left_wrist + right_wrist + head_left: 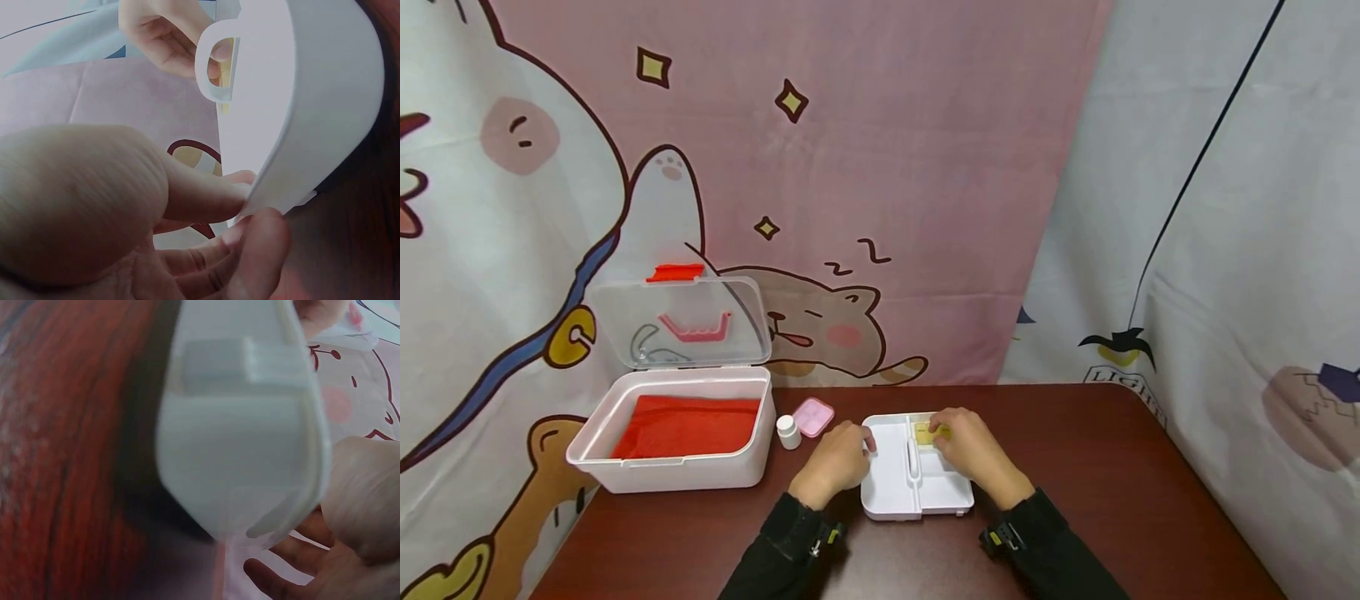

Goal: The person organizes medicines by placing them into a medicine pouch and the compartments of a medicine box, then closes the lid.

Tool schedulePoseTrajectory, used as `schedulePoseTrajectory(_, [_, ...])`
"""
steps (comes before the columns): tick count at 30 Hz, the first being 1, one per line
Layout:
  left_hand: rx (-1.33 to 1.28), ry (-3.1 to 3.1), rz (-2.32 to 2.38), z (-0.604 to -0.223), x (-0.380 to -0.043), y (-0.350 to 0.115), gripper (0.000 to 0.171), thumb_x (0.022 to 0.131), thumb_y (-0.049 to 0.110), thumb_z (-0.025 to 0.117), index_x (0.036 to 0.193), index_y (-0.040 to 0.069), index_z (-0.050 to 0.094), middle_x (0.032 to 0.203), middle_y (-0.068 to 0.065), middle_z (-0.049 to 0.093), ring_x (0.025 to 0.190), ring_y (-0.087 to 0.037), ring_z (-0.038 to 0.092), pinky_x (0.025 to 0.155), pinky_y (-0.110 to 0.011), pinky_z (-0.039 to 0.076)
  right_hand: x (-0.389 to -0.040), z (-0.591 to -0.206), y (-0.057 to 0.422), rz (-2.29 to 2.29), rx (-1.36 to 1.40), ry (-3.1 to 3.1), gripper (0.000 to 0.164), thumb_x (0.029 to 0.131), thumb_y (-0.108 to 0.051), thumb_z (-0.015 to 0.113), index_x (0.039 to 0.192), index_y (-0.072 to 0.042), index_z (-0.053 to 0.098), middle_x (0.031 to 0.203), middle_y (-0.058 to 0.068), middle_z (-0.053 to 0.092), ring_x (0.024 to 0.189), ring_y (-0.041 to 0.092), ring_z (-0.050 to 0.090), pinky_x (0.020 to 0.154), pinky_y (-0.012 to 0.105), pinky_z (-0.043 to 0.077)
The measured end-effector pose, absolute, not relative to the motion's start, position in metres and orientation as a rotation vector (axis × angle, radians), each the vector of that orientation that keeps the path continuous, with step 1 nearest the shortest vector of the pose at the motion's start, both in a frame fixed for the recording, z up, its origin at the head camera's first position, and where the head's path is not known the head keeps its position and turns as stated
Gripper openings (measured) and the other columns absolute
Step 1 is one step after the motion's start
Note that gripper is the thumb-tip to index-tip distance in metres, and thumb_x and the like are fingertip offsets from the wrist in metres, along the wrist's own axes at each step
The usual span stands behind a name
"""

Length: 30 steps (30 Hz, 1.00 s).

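Note:
A flat white compartment case [887,475], with a raised handle [913,460] along its middle, lies on the table. At its left edge is my left hand [835,461]; in the left wrist view, thumb and fingers pinch the case's rim [265,169]. My right hand [968,448] reaches over the far right compartment and pinches a thin yellow piece [922,434] there. Part of that piece is hidden by the fingers, and its kind cannot be told. The right wrist view shows the case's side [237,444] close up and blurred.
Left of the case stand a small white bottle [788,433] and a pink box [813,417]. Farther left is a white bin [677,475] holding red cloth [688,427], its clear lid [617,321] raised. A printed curtain [925,167] hangs behind the brown table [1120,492].

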<state>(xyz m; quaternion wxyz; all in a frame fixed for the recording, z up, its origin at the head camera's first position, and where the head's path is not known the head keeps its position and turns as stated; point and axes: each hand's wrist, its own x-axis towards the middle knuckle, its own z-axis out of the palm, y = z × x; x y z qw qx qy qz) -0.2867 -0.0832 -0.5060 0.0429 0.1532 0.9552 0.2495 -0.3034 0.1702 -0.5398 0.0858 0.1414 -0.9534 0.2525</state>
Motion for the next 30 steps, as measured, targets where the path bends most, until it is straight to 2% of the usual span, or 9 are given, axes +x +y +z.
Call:
schedulePoseTrajectory(9, [0.516,2.928,0.789,-0.517,-0.296,-0.089,0.006,0.094,0.007,0.073,0.096,0.011,0.076,0.094,-0.007,0.062,0.083,-0.024,0.056,0.077,-0.041,0.05,-0.299,-0.523,0.17,0.719,0.439,-2.734,0.007,0.095,-0.006,0.082,0.103,-0.007,0.083,0.128,0.012,0.079,0.124,0.035,0.072,0.106,0.053,0.058])
schedulePoseTrajectory(13, [0.513,2.957,0.752,-0.497,-0.29,-0.088,0.009,0.094,0.004,0.073,0.101,0.006,0.078,0.095,-0.008,0.066,0.085,-0.023,0.058,0.08,-0.042,0.053,-0.297,-0.506,0.18,0.819,0.409,-2.749,0.013,0.1,-0.011,0.079,0.112,-0.009,0.082,0.125,0.01,0.077,0.111,0.032,0.071,0.094,0.048,0.059])
schedulePoseTrajectory(16, [0.545,3.009,0.751,-0.488,-0.289,-0.09,0.01,0.097,0.005,0.072,0.104,0.006,0.079,0.096,-0.008,0.069,0.087,-0.022,0.062,0.081,-0.042,0.055,-0.293,-0.498,0.19,0.849,0.359,-2.895,0.026,0.102,-0.018,0.078,0.127,-0.01,0.078,0.127,0.01,0.074,0.104,0.028,0.067,0.088,0.045,0.056])
schedulePoseTrajectory(19, [0.574,3.068,0.789,-0.482,-0.289,-0.092,0.01,0.1,0.007,0.071,0.105,0.006,0.08,0.098,-0.009,0.074,0.091,-0.026,0.069,0.085,-0.045,0.058,-0.291,-0.498,0.196,0.818,0.293,-3.057,0.047,0.104,-0.026,0.076,0.146,-0.007,0.068,0.141,0.016,0.07,0.119,0.033,0.068,0.101,0.054,0.058])
schedulePoseTrajectory(21, [0.589,3.092,0.821,-0.482,-0.29,-0.093,0.011,0.102,0.009,0.07,0.105,0.007,0.08,0.1,-0.009,0.077,0.094,-0.027,0.073,0.087,-0.047,0.06,-0.29,-0.5,0.197,0.806,0.242,-3.13,0.058,0.105,-0.03,0.073,0.156,-0.003,0.059,0.151,0.022,0.065,0.133,0.039,0.065,0.113,0.062,0.053])
schedulePoseTrajectory(23, [0.59,3.087,0.838,-0.483,-0.29,-0.093,0.011,0.103,0.01,0.069,0.105,0.007,0.08,0.1,-0.008,0.078,0.094,-0.026,0.073,0.087,-0.047,0.06,-0.29,-0.503,0.197,0.829,0.198,-3.174,0.065,0.106,-0.031,0.071,0.16,0.0,0.052,0.156,0.025,0.061,0.139,0.041,0.062,0.118,0.066,0.049])
schedulePoseTrajectory(25, [0.597,3.067,0.832,-0.484,-0.29,-0.093,0.01,0.103,0.01,0.07,0.105,0.007,0.079,0.099,-0.008,0.077,0.091,-0.024,0.071,0.085,-0.045,0.059,-0.29,-0.506,0.197,0.867,0.159,-3.205,0.067,0.107,-0.03,0.07,0.162,0.002,0.049,0.149,0.024,0.065,0.128,0.038,0.067,0.112,0.061,0.055])
schedulePoseTrajectory(28, [0.598,3.03,0.806,-0.489,-0.29,-0.091,0.01,0.102,0.01,0.071,0.105,0.006,0.079,0.098,-0.008,0.077,0.087,-0.022,0.068,0.084,-0.043,0.058,-0.288,-0.509,0.198,0.989,0.111,-3.227,0.066,0.106,-0.023,0.07,0.163,0.003,0.047,0.121,0.017,0.072,0.092,0.027,0.073,0.084,0.046,0.065])
schedulePoseTrajectory(30, [0.601,3.017,0.791,-0.492,-0.291,-0.09,0.01,0.101,0.009,0.072,0.105,0.005,0.08,0.098,-0.008,0.077,0.086,-0.02,0.066,0.083,-0.042,0.058,-0.287,-0.511,0.199,1.073,0.09,-3.233,0.067,0.106,-0.019,0.07,0.164,0.003,0.045,0.104,0.012,0.069,0.071,0.022,0.069,0.065,0.038,0.061])
